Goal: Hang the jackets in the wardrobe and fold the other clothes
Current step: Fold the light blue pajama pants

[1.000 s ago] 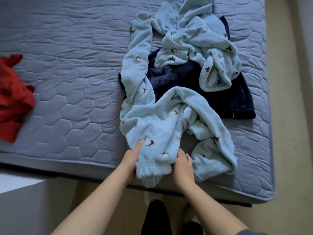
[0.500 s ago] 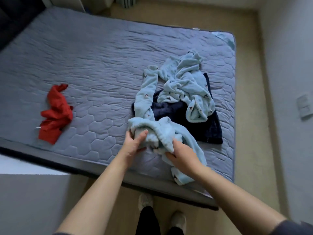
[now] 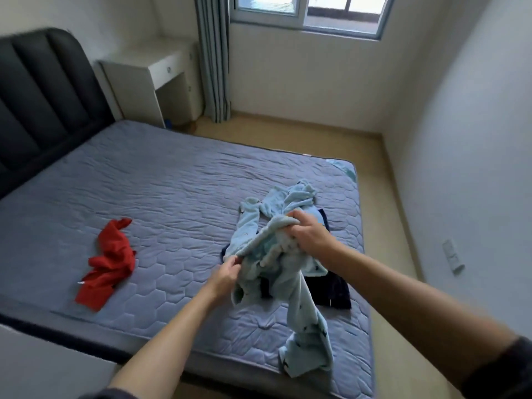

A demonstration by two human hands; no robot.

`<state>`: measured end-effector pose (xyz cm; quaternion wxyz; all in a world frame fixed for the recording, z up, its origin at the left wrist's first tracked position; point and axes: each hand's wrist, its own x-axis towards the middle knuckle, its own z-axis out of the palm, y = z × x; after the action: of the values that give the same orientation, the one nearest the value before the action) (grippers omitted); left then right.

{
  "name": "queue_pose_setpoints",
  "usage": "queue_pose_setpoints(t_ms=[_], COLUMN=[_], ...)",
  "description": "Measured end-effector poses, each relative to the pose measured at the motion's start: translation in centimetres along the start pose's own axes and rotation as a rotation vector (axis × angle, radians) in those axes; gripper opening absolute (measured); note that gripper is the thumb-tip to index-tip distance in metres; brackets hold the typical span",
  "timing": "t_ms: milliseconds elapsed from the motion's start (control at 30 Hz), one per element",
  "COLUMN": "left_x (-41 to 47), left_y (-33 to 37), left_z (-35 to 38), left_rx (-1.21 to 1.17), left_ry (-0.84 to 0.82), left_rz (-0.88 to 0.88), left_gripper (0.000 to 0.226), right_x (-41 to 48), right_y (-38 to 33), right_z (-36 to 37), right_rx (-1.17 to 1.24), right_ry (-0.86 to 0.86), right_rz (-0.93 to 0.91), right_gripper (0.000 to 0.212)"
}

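both hands grip a light blue fleece garment (image 3: 288, 254) above the bed's (image 3: 161, 191) near right corner: left hand (image 3: 227, 276) pinches its edge, right hand (image 3: 308, 236) clutches bunched fabric. a red garment (image 3: 110, 259) lies near the left edge.

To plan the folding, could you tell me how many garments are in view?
3: a red garment on the bed's left; a light blue fleece held by left hand and right hand; a navy garment under it. The fleece may be two pieces.
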<state>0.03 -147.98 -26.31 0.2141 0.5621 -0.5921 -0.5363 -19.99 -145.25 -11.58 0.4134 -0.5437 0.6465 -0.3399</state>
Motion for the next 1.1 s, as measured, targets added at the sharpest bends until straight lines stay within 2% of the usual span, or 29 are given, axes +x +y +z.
queue_pose_setpoints(t_ms=[67,200,300,433,533,633,700,800,867,967,1100], left_x=[0.2,1.7,2.0,1.9,2.5,3.2,3.2,2.5,1.7,0.2,-1.4], left_y=[-0.2,-0.9,-0.6,0.9,2.8,7.0,10.9,16.6,19.9,23.6,26.4], left_z=[-1.2,-3.9,-4.6,-6.5,-9.7,-13.7,-16.1,-19.2,-20.8,-22.4,-23.0], left_rx=[0.238,0.827,1.139,1.447,1.671,1.726,1.703,1.712,1.741,1.816,1.880], left_ry=[-0.054,-0.134,-0.212,-0.077,-0.011,0.116,0.206,0.340,0.420,0.516,0.643], left_rz=[0.015,0.120,0.165,0.290,0.282,0.284,0.319,0.387,0.435,0.486,0.554], left_gripper=[0.060,0.050,0.054,0.033,0.029,0.024,0.021,0.021,0.024,0.029,0.016], right_x=[0.9,1.6,1.4,1.2,1.2,1.1,1.1,1.5,1.7,1.7,1.5], right_y=[-2.7,-6.2,-7.6,-7.6,-6.5,-5.5,-5.0,-5.6,-6.7,-8.6,-10.6], right_z=[-0.9,-2.2,-2.9,-5.7,-8.5,-11.0,-12.4,-14.6,-16.0,-17.9,-19.8], right_rx=[-0.001,0.133,0.180,0.038,-0.327,-0.719,-0.876,-1.118,-1.255,-1.344,-1.395], right_ry=[0.012,0.098,0.092,0.117,0.105,-0.021,-0.109,-0.172,-0.154,-0.086,0.019], right_rz=[0.004,0.027,-0.007,-0.032,-0.053,-0.137,-0.197,-0.125,-0.065,-0.079,-0.171], right_gripper=[0.018,0.024,0.032,0.047,0.051,0.051,0.044,0.028,0.018,0.013,0.017])
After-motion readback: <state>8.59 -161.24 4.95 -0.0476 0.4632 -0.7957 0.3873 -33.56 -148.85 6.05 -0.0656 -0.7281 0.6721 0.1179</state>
